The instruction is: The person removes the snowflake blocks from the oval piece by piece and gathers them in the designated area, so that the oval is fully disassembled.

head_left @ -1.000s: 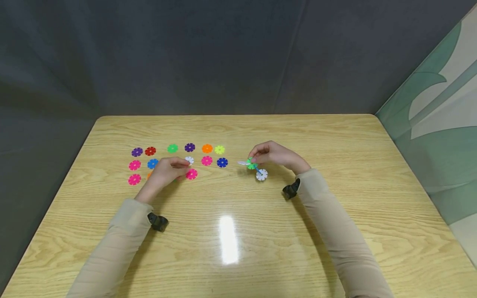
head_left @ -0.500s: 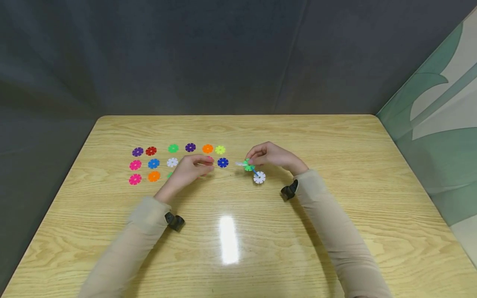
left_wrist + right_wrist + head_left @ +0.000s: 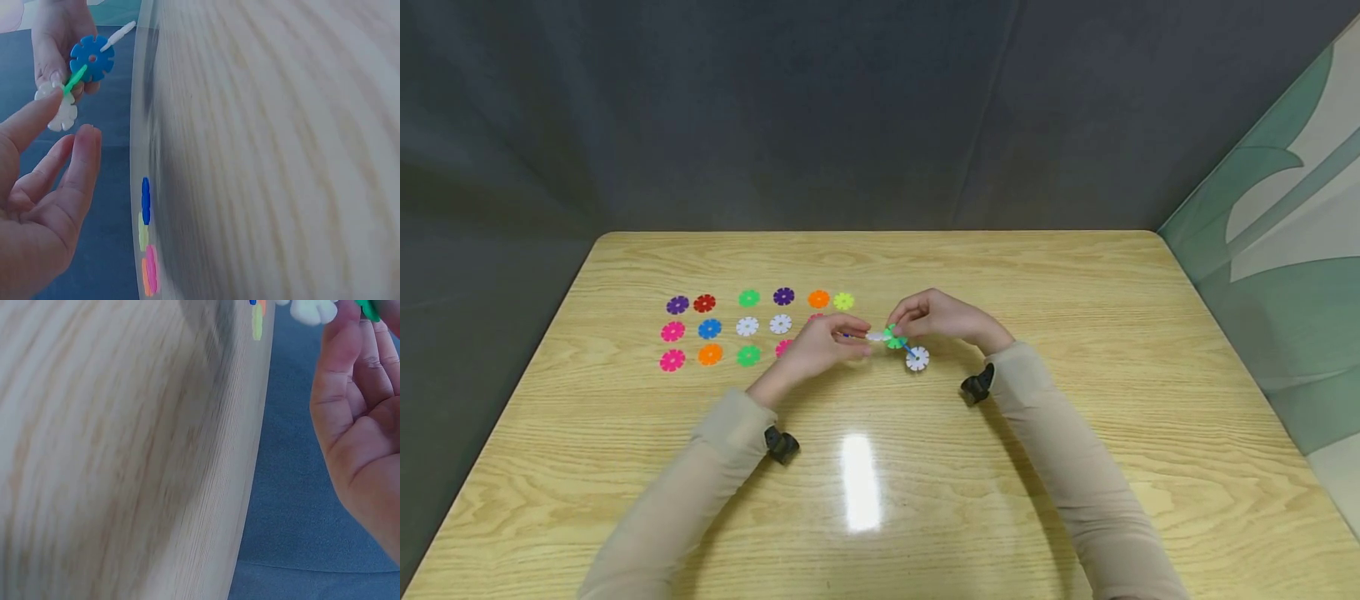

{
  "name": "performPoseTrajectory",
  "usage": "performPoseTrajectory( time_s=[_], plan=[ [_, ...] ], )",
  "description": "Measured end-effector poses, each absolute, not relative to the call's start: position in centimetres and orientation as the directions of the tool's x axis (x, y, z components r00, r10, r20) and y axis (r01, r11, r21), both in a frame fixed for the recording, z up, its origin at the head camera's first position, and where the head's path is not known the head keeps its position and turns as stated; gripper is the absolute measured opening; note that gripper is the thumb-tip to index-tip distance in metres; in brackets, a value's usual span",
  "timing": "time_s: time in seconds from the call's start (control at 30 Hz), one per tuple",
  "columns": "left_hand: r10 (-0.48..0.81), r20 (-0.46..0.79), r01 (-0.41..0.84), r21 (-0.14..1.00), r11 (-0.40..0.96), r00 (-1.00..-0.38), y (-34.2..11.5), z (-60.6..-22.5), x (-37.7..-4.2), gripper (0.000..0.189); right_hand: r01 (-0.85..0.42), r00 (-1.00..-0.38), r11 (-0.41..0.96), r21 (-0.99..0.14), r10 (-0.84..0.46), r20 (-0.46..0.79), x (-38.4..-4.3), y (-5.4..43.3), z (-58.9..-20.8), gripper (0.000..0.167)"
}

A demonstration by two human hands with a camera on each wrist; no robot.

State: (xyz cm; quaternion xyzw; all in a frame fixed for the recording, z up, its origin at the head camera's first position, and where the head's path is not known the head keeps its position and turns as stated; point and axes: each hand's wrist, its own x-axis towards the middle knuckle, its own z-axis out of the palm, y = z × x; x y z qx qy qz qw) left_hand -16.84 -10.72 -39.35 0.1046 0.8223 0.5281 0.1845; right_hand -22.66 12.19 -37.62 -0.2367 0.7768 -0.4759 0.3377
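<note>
My right hand pinches a green slotted disc between thumb and fingers, above the table. Joined to it is a blue disc, seen almost edge-on from the head. A white disc hangs at the blue one's far end. Another white disc is slotted on the green disc's left side. My left hand is right beside that white disc, thumb and fingers spread apart, with nothing visibly held between them. Whether its thumb touches the disc I cannot tell.
Rows of loose slotted discs lie left of my hands on the wooden table, among them a purple disc, an orange disc and a yellow disc. My left hand partly covers a few. A dark curtain hangs behind.
My left hand has moved right across the loose discs, up to the joined ones. My right hand has shifted slightly left, still pinching the green disc.
</note>
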Motion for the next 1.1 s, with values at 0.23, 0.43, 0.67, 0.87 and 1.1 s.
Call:
performPoseTrajectory(
  time_s=[0.23, 0.43, 0.67, 0.87, 1.1],
  plan=[
    [0.381, -0.188, -0.023, 0.917, 0.398, -0.905, -9.9, -39.4, -16.7, 0.048, -0.061, -0.655, 0.440, -0.896, -0.695, -0.297, -22.6, 12.0, -37.5, 0.018],
    [0.369, -0.191, -0.031, 0.916, 0.399, -0.910, -9.4, -39.2, -16.6, 0.043, -0.060, -0.653, 0.445, -0.894, -0.695, -0.302, -22.6, 11.9, -37.7, 0.020],
    [0.378, -0.188, -0.028, 0.920, 0.391, -0.907, -9.0, -39.2, -16.5, 0.041, -0.054, -0.657, 0.460, -0.886, -0.685, -0.315, -22.7, 11.8, -37.9, 0.017],
    [0.398, -0.196, -0.005, 0.901, 0.433, -0.896, -8.8, -39.1, -16.6, 0.039, -0.076, -0.646, 0.465, -0.882, -0.697, -0.312, -22.5, 11.9, -37.5, 0.017],
    [0.409, -0.196, 0.017, 0.886, 0.463, -0.891, -8.7, -38.8, -16.6, 0.036, -0.076, -0.626, 0.446, -0.892, -0.717, -0.305, -22.4, 12.0, -37.3, 0.018]
  ],
)
